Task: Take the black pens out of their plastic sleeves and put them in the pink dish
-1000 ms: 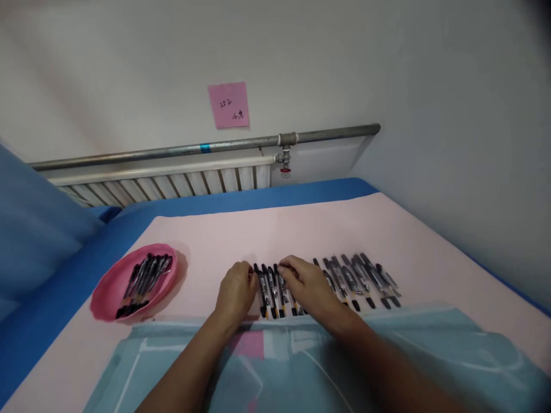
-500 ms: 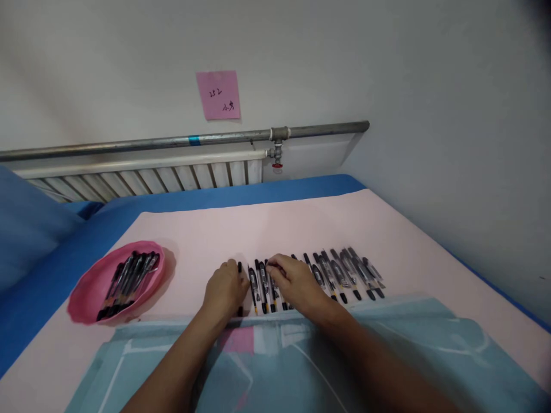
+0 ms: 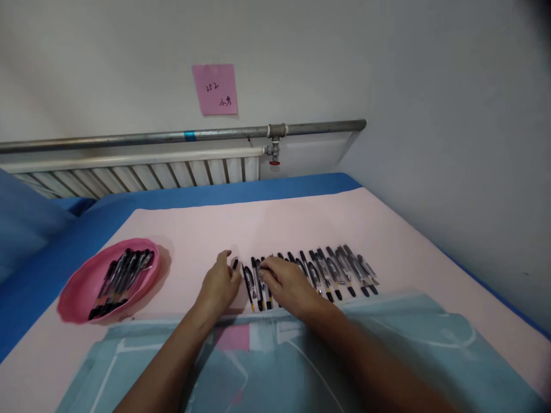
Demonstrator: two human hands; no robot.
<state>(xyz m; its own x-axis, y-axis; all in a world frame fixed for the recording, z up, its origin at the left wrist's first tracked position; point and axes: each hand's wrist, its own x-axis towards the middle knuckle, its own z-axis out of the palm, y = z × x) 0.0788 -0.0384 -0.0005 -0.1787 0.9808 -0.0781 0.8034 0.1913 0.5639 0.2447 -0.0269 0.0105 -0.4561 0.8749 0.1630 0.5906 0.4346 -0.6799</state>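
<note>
My left hand (image 3: 216, 285) is at the left end of a row of pen parts, its index finger raised and the other fingers curled around a pen (image 3: 235, 264); only the pen's black end shows. Over the row, my right hand (image 3: 287, 282) has thumb and fingers pinched together; whatever they hold is hidden. Clear-barrelled pens (image 3: 259, 287) with black ends lie side by side beneath and beside it. Farther right, more barrels and black caps (image 3: 333, 272) continue the row. Several pens (image 3: 123, 281) rest together in a pink bowl (image 3: 73, 295) on the left.
A pale pink sheet (image 3: 193, 229) covers the table, with a blue edge (image 3: 241, 194) behind. Teal patterned cloth (image 3: 387, 332) lies along the front. Beyond are a radiator (image 3: 172, 175), a metal pipe (image 3: 142, 139) and a pink note (image 3: 216, 90) on the wall.
My left index finger has lifted, and the pen at my left hand shows less of its length and leans more. My right hand stays pinched over the row. The view has shifted slightly.
</note>
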